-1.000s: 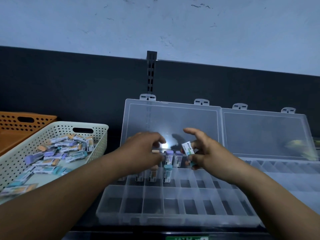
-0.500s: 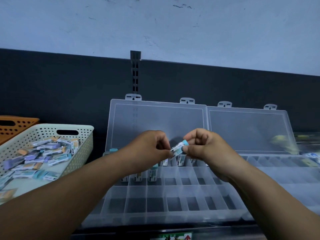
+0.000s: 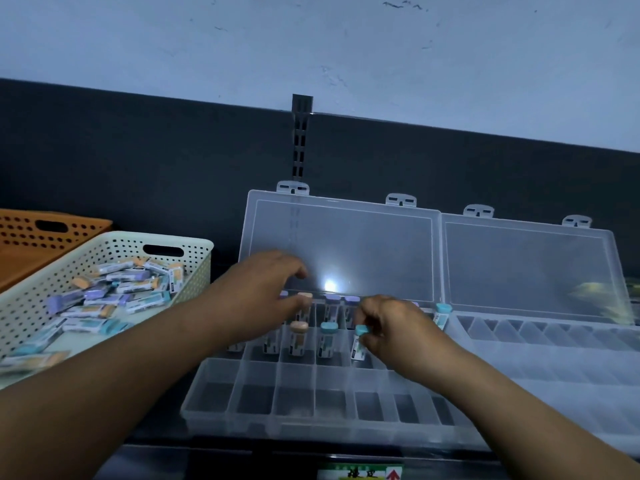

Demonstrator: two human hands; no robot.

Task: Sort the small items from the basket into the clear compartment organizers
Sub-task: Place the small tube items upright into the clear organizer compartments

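Note:
A cream perforated basket (image 3: 194, 245) at the left holds several small labelled tubes (image 3: 114, 296) with purple, teal and orange caps. A clear organizer (image 3: 263, 400) lies open in the middle, its lid leaning on the wall. Several tubes stand in its back two rows. My right hand (image 3: 391, 327) pinches a teal-capped tube (image 3: 358, 342) upright in a middle-row compartment. My left hand (image 3: 263, 299) hovers over the back-left compartments with its fingers spread, holding nothing that I can see. It hides some tubes beneath it.
A second open clear organizer (image 3: 554, 344) sits to the right, its compartments empty as far as I see. An orange basket (image 3: 31, 237) stands behind the cream one. A dark back panel with a slotted upright (image 3: 301, 140) runs behind everything.
Both hands held the teal-capped tube between them half a second ago. Now the right hand alone has lowered it into a compartment, and the left hand has let go and drifted left.

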